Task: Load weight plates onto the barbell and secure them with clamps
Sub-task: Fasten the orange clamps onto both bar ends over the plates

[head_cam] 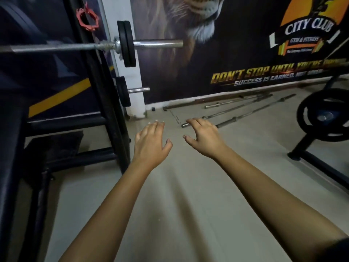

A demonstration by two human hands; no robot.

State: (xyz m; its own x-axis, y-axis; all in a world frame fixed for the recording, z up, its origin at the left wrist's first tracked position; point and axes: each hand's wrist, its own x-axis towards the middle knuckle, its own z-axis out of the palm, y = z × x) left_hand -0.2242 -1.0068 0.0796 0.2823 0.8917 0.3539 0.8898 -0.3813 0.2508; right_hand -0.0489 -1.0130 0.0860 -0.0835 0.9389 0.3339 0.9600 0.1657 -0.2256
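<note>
A steel barbell (pixel 56 47) rests across the black rack at upper left. Two black weight plates (pixel 127 43) sit on its right sleeve, and the bare sleeve end (pixel 160 43) sticks out past them. A red clamp (pixel 87 19) hangs on the rack upright above the bar. Another black plate (pixel 123 91) sits on a lower storage peg. My left hand (pixel 151 143) and my right hand (pixel 203 138) reach forward side by side over the floor, below the bar, fingers relaxed and holding nothing.
The black rack frame (pixel 105 103) and a bench fill the left side. Several spare bars (pixel 243 110) lie on the floor along the banner wall. A black plate tree with a large plate (pixel 321 118) stands at the right. Beige floor stretches under my arms.
</note>
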